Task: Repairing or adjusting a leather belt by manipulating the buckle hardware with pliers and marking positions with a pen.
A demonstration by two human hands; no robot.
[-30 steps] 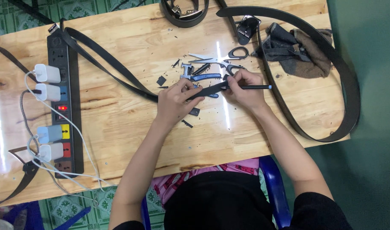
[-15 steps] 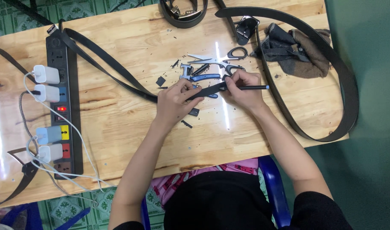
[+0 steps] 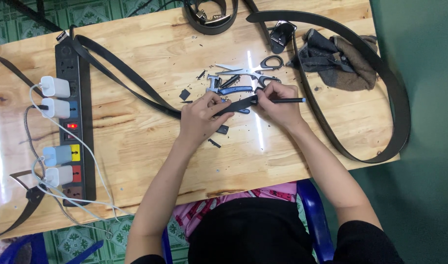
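Observation:
My left hand (image 3: 200, 116) pinches the free end of a long black belt (image 3: 121, 74) that runs from the power strip across the wooden table (image 3: 150, 156). My right hand (image 3: 277, 101) grips a thin black pen-like tool with a blue tip (image 3: 288, 100), its point pressed on the belt end (image 3: 236, 104) between my hands. Blue-handled pliers (image 3: 232, 90) lie just behind my hands. Small black belt offcuts (image 3: 185, 94) are scattered around.
Scissors (image 3: 256, 69) lie behind the pliers. A second black belt (image 3: 385, 88) loops along the table's right edge around a dark crumpled cloth (image 3: 339, 61). A coiled belt (image 3: 212, 17) rests at the far edge. A black power strip (image 3: 73, 122) with white chargers sits at left.
Both hands stay in nearly the same place on the belt end; only slight shifts of the fingers and the tool show.

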